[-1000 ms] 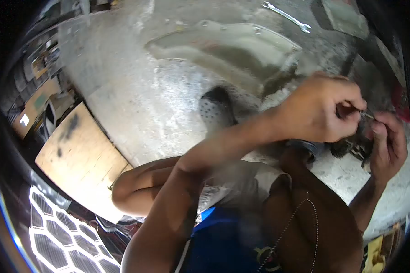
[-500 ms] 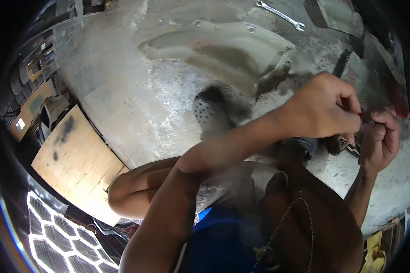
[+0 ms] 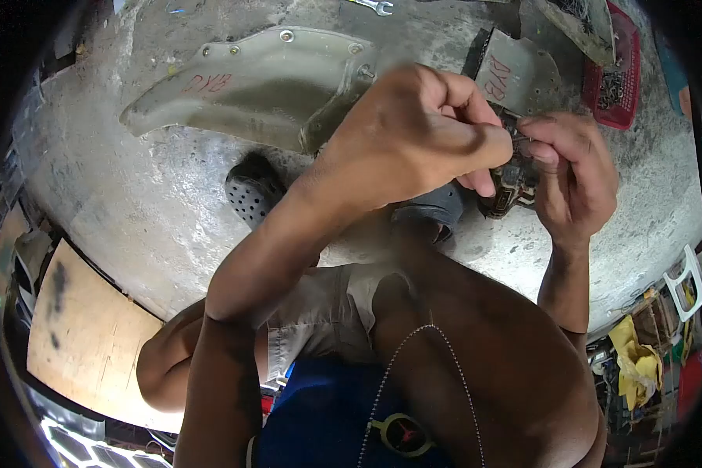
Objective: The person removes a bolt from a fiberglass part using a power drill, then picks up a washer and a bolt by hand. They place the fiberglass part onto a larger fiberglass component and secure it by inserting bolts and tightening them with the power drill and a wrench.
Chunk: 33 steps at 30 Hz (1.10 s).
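My left hand (image 3: 413, 136) is closed in a pinch, thumb pressed against the fingers. Facing it, my right hand (image 3: 577, 175) also pinches, its fingertips close to those of the left. A small thin piece shows between the two hands, too small to name. Just behind and below the fingertips, a dark power tool (image 3: 505, 195) lies on the floor, partly hidden by my left hand. Beyond my left hand lies a curved grey panel (image 3: 273, 90) with bolt holes and red marker letters. A smaller grey part (image 3: 515, 78) with red letters sits behind both hands.
A red plastic basket (image 3: 630, 93) of small metal hardware stands at the upper right. At the top edge lies a wrench (image 3: 376, 6). A wooden board (image 3: 93, 335) is at the lower left, a white plastic frame (image 3: 685, 285) and yellow material (image 3: 636, 363) at the right.
The view has shifted to the right, so the panel and wrench now sit further left and higher. The red basket has come into view. Both hands stay pinched close together.
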Tool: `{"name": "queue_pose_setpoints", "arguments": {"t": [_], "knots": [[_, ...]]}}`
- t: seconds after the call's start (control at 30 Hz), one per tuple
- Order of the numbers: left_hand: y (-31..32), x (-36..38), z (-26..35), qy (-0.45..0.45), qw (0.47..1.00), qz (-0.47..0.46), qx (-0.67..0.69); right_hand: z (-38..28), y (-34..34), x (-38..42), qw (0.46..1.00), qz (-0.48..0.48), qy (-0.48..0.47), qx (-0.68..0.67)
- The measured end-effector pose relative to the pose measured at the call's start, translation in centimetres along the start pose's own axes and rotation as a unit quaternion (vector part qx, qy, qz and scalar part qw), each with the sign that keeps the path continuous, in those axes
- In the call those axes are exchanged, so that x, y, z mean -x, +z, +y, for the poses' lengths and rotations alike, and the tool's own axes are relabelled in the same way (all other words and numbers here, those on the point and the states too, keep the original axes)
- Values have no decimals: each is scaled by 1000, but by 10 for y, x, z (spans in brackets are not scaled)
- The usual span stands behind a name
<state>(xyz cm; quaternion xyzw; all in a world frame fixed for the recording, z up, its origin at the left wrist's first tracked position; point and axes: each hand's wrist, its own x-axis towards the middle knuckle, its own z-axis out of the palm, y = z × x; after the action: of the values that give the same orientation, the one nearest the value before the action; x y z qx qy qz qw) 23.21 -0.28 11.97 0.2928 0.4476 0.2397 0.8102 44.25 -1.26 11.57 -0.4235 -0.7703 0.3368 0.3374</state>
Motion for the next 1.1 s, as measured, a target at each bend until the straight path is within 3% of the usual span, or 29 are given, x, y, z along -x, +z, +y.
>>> {"name": "queue_pose_setpoints", "arguments": {"t": [0.2,0.3,0.37,0.43,0.53,0.6,0.73,0.8,0.87,0.9,0.97,1.03,1.1], "knots": [[-2,2,2,-35,999,-6,-3,-1,3,2,998,-5,-37,58],[2,4,-9,38,999,14,1,-2,8,8,999,12,15,41],[6,5,-12,43,999,22,20,-6,12,14,984,27,171,-45],[11,7,-15,48,998,30,38,-4,18,20,978,47,191,-74],[17,6,-27,89,992,68,-50,-6,22,20,965,73,226,-107],[18,1,-40,193,972,89,-95,-7,23,20,961,80,240,-110],[15,0,-38,248,954,103,-131,1,21,21,961,67,233,-137],[13,0,-28,348,858,118,-359,1,17,23,969,49,208,-126],[13,-1,-29,375,835,122,-383,-9,9,22,880,-4,412,-237],[13,-1,-29,403,811,126,-406,-13,7,17,880,-4,412,-236],[12,-1,-27,393,823,118,-393,-19,5,6,824,-23,506,-256],[8,-1,-25,383,835,110,-379,-11,8,14,825,-11,483,-294],[4,-1,-24,364,845,108,-377,-15,10,12,900,19,350,-260]]}}
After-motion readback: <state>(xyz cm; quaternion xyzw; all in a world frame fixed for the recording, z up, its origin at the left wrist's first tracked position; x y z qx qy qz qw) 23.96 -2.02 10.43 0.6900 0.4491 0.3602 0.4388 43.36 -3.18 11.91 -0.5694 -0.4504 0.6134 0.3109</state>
